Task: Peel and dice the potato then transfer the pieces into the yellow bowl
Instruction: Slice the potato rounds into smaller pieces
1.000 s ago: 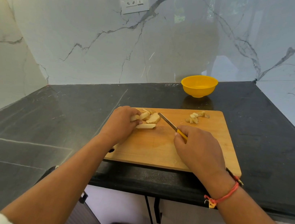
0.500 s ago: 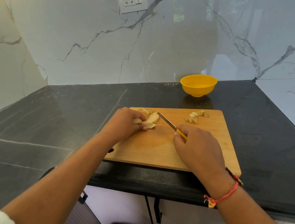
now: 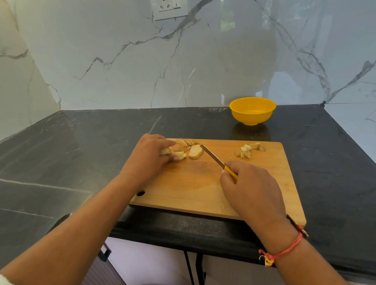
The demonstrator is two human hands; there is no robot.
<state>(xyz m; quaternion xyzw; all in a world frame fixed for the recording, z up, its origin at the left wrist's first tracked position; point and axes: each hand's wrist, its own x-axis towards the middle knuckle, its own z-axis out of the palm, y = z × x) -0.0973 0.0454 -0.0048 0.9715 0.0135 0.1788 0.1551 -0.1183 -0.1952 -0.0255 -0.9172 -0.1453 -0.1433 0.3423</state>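
The left hand (image 3: 148,158) lies at the left end of the cutting board (image 3: 194,191), its fingers curled over a bunch of peeled potato slices (image 3: 181,150) and pinning them to the wood; one slice lies loose just beside the fingertips. To the right of it the knife (image 3: 211,156) slants across the board, its tip next to that loose slice and the blade apparently not in any potato. The right hand (image 3: 252,192) is wrapped round the yellow handle. Further right, near the board's far edge, sits a small heap of diced pieces (image 3: 246,150), well apart from the slices. Beyond the board, on the dark countertop (image 3: 60,148), stands the yellow bowl (image 3: 252,110), seemingly with no potato in it. Peeling looks finished and dicing is partway through. The next move likely calls for squaring the held slices under the left fingertips, knuckles kept back, and bringing the blade down across them, before anything goes to the bowl.
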